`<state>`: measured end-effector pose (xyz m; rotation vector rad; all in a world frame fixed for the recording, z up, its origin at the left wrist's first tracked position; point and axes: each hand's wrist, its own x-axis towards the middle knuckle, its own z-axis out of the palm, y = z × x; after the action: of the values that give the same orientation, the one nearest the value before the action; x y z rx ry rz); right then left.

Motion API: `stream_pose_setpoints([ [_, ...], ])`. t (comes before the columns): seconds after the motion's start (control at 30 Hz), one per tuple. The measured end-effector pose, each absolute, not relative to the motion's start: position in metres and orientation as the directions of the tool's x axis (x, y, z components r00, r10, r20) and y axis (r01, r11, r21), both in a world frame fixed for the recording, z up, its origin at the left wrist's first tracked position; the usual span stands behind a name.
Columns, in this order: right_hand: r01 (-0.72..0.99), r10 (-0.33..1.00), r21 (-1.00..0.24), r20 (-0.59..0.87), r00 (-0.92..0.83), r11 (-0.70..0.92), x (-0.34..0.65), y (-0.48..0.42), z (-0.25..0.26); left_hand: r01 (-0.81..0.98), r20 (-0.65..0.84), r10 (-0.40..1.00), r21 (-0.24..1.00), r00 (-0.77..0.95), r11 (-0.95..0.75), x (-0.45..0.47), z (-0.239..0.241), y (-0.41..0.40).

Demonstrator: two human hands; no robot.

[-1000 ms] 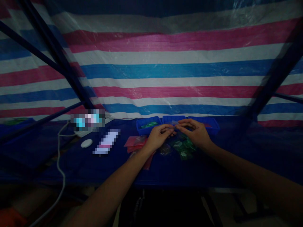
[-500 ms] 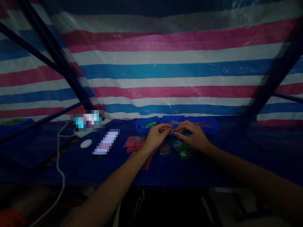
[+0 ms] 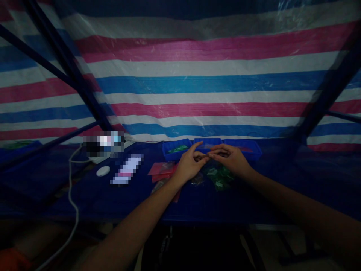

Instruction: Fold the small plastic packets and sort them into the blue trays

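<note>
My left hand [image 3: 191, 162] and my right hand [image 3: 231, 160] meet fingertip to fingertip above the blue table. Both pinch at the same spot, and whatever small thing lies between the fingers is hidden. The left index finger sticks up, apart from the pinch. Beside my left wrist lie red plastic packets [image 3: 160, 169]. Green packets [image 3: 219, 180] are piled below my right hand. A small clear packet [image 3: 197, 179] with dull contents rests between the two groups, partly covered by my left hand.
Three blue bins stand along the back: the left bin [image 3: 171, 157] with green packets, the middle bin [image 3: 208, 140], and the right bin [image 3: 256, 152] with reddish contents. To the left are a blurred phone-like object [image 3: 127, 169], a white disc [image 3: 103, 171] and a white cable [image 3: 70, 192].
My left index finger has lifted out of the pinch. The right fingers have drawn closer together, and the small clear thing between the hands no longer shows.
</note>
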<state>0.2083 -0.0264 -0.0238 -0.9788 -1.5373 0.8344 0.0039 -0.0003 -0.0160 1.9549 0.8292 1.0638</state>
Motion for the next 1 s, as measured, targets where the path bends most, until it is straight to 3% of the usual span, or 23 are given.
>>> stream_pose_setpoints([
  [0.4,0.055,0.949,-0.949,0.304,-0.083,0.309,0.208,-0.022,-0.029,0.026,0.452,0.828,0.873,0.331,-0.487,0.006,-0.014,0.004],
  [0.53,0.019,0.936,-0.938,0.347,0.05,0.347,0.218,-0.016,-0.023,0.168,0.494,0.807,0.809,0.325,-0.563,0.003,-0.016,0.006],
  [0.63,0.066,0.899,-0.912,0.41,0.158,0.404,0.23,-0.009,-0.022,0.327,0.523,0.706,0.64,0.477,-0.695,0.001,-0.015,0.0],
  [0.73,0.295,0.802,-0.823,0.554,0.225,0.486,0.241,-0.005,-0.021,0.348,0.48,0.569,0.474,0.668,-0.809,0.002,-0.014,-0.009],
  [0.83,0.607,0.69,-0.652,0.689,0.223,0.454,0.248,-0.001,-0.02,0.375,0.383,0.523,0.398,0.761,-0.837,0.004,-0.015,-0.014],
  [0.9,0.74,0.644,-0.491,0.758,0.102,0.461,0.25,0.002,-0.02,0.399,0.35,0.532,0.385,0.771,-0.832,0.003,-0.017,-0.013],
  [1.0,0.797,0.616,-0.304,0.78,-0.105,0.521,0.249,0.007,-0.022,0.404,0.353,0.54,0.389,0.764,-0.828,0.003,-0.019,-0.008],
])
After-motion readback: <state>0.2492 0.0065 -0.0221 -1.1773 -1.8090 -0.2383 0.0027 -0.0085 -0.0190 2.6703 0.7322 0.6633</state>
